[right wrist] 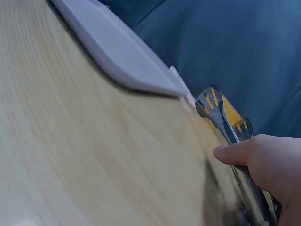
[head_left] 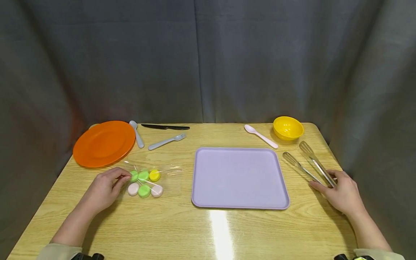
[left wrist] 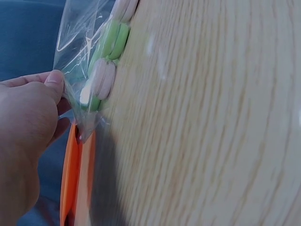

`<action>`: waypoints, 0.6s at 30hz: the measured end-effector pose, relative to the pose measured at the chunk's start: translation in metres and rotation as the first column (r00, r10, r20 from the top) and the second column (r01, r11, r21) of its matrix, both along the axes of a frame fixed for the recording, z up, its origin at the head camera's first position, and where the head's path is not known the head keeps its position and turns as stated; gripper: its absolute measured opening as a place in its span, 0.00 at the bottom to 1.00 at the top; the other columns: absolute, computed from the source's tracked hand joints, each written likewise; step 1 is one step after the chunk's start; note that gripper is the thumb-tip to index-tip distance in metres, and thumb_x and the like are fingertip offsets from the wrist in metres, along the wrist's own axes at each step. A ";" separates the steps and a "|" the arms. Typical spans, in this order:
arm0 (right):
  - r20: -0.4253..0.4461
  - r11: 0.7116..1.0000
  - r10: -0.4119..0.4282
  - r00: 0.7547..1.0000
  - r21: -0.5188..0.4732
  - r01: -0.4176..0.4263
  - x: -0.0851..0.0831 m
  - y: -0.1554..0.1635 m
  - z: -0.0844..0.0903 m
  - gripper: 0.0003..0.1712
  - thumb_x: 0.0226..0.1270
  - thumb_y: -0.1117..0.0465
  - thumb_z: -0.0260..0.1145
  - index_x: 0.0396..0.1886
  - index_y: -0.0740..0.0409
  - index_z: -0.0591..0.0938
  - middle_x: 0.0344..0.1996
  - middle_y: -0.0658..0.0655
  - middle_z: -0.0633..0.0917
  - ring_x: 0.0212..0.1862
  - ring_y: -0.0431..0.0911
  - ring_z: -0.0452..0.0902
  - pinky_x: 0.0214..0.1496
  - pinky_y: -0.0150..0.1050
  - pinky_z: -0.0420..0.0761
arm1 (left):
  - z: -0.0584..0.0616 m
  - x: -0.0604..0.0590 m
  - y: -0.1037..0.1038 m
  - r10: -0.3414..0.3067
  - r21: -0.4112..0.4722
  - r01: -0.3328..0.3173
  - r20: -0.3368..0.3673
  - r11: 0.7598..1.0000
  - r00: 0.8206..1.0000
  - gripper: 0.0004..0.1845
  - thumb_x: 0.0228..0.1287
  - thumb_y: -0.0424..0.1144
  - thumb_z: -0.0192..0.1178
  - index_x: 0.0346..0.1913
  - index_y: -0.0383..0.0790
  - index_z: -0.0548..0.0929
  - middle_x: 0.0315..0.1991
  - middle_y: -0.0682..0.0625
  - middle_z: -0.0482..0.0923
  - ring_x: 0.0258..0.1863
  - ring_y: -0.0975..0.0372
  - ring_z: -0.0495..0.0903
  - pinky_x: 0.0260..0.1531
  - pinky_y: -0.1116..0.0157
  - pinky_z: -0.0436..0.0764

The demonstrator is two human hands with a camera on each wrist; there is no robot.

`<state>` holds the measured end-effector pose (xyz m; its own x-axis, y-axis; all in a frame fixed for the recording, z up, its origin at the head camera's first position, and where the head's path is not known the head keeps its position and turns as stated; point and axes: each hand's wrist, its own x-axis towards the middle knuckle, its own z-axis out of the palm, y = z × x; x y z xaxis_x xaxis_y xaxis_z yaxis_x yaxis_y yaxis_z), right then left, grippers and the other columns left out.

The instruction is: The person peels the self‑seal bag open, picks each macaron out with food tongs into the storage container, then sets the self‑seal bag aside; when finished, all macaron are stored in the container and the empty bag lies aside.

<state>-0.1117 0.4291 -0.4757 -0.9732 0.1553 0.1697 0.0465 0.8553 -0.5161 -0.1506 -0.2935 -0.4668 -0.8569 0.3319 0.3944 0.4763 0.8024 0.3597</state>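
Left hand [left wrist: 26,122] pinching bag [left wrist: 82,70]

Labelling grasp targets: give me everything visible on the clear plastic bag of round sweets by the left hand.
The clear plastic bag of round sweets is thin, glossy and crinkled. It lies flat on the wooden table, between the orange plate and the lilac tray. Inside sit six flat discs: three green, two pale pink, one yellow. The left hand pinches its near-left edge, as the left wrist view shows. Nothing else touches it.
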 end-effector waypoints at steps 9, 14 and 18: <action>-0.055 0.988 0.133 0.990 -0.068 -0.137 0.001 -0.035 0.037 0.38 0.61 0.48 0.84 0.60 0.69 0.79 0.42 0.61 0.89 0.32 0.42 0.80 0.28 0.32 0.76 | 0.007 0.000 -0.001 -0.021 0.004 0.021 -0.008 1.000 1.000 0.08 0.68 0.28 0.72 0.43 0.45 0.88 0.39 0.58 0.86 0.39 0.61 0.85 0.40 0.53 0.86; -0.077 0.962 0.240 0.968 -0.111 -0.248 -0.001 -0.068 0.054 0.31 0.61 0.51 0.84 0.58 0.61 0.82 0.37 0.55 0.87 0.29 0.43 0.78 0.23 0.33 0.74 | 0.010 -0.002 0.000 -0.023 -0.005 0.024 0.019 1.000 1.000 0.07 0.69 0.29 0.71 0.43 0.45 0.88 0.39 0.58 0.86 0.40 0.60 0.85 0.41 0.52 0.86; -0.101 0.922 0.346 0.933 -0.145 -0.358 -0.004 -0.091 0.062 0.28 0.59 0.56 0.85 0.57 0.57 0.84 0.35 0.51 0.85 0.27 0.43 0.78 0.22 0.32 0.74 | 0.009 -0.004 0.001 -0.032 0.004 0.032 0.030 0.999 0.999 0.06 0.70 0.30 0.71 0.43 0.44 0.88 0.39 0.58 0.86 0.40 0.60 0.85 0.41 0.52 0.86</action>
<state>-0.1158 0.3384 -0.4134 -0.9560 -0.1647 0.2426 -0.2850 0.7167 -0.6365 -0.1549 -0.2925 -0.4576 -0.8572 0.3579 0.3702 0.4908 0.7854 0.3772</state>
